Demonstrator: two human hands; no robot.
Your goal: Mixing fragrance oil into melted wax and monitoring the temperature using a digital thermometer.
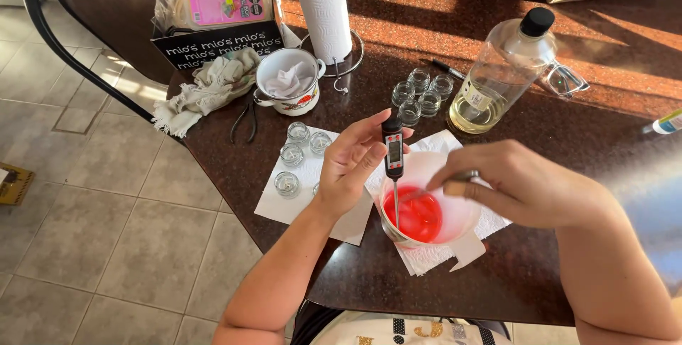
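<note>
Red liquid (419, 215), one cup (455, 174); two hands (left hand (352, 164), right hand (515, 181)).

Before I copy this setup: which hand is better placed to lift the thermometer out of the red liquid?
Left. The left hand already pinches the thermometer at its head; the right hand holds a stirrer in the cup.

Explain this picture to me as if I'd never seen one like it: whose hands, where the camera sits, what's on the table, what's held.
One camera, worn on a person's head, looks down at their own bare hands over a dark brown table. The left hand holds a black digital probe thermometer, its tip in red liquid inside a translucent plastic cup. The right hand holds a thin metal stirrer over the cup. Nearby stand small clear glass jars, a clear bottle of pale yellow liquid, a white paper towel roll and a white enamel pot.
</note>
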